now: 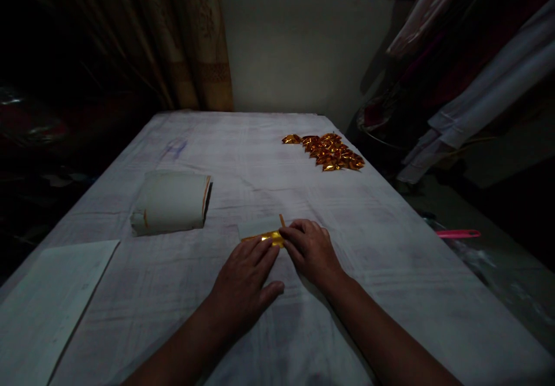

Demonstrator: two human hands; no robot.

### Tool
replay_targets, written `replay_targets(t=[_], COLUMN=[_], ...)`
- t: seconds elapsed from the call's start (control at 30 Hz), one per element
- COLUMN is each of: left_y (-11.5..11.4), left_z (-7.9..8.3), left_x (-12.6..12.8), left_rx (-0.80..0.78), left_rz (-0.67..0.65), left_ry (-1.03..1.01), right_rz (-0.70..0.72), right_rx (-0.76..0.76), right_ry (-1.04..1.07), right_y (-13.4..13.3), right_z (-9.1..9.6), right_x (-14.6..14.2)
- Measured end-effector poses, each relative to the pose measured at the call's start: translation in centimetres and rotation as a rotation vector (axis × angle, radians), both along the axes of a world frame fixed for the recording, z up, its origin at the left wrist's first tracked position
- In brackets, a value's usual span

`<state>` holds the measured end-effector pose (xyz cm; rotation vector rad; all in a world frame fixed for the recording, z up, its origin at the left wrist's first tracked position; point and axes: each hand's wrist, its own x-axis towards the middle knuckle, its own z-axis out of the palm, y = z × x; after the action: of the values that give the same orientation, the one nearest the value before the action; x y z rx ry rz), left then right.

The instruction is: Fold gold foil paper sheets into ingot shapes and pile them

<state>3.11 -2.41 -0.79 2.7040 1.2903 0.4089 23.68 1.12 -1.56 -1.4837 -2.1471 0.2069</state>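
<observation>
- Starting at the near left edge of the cloth-covered table (243, 155) with a pale flat sheet (52, 293), cut off in part by the frame.
- Moving right and further back to a whitish roll (171, 202), resting on its side with an orange edge at its right end, well apart from both hands.
- Reaching the left hand (245, 285) near the middle: palm down, with fingers stretched out and close together and the thumb spread to the right. Pressing with the fingertips on the gold foil strip (264, 237), closing around nothing.
- Finding that gold foil strip flat on the cloth just ahead of both hands, near the middle of the table. Running left to right along the near edge of a small whitish piece (258, 226), with its right end under fingers.
- Coming to the right hand (311, 250), just beside the left and touching the strip's right end, with fingers bent down over it and knuckles raised. Impossible to tell whether pinching the foil or only pressing on it.
- Noting a thin orange sliver (282, 220) just behind the right fingertips.
- Going on to the far right part of the table, to a heap of shiny orange-gold folded pieces (329, 152), well apart from the hands.
- Ending off the table, in the dim right side, with a pink object (457, 234) lower down and pale hanging garments (489, 91) above.
</observation>
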Motion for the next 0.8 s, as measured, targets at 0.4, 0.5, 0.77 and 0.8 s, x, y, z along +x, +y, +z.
replay_targets(t=[0.4, 0.5, 0.77, 0.8], left_y=[0.0, -0.3, -1.1, -1.2], left_z=[0.5, 0.3, 0.0, 0.0], left_x=[-1.1, -2.5, -5.3, -5.5], left_rx=[0.020, 0.033, 0.086, 0.084], left_rz=[-0.038, -0.043, -0.010, -0.005], left_ry=[0.059, 0.086, 0.128, 0.128], right_rz=[0.008, 0.008, 0.015, 0.013], right_rx=[-0.007, 0.000, -0.008, -0.006], right_ry=[-0.022, -0.038, -0.026, -0.026], right_y=[0.1, 0.2, 0.3, 0.3], right_z=[0.0, -0.1, -0.3, -0.3], right_x=[0.1, 0.2, 0.3, 0.3])
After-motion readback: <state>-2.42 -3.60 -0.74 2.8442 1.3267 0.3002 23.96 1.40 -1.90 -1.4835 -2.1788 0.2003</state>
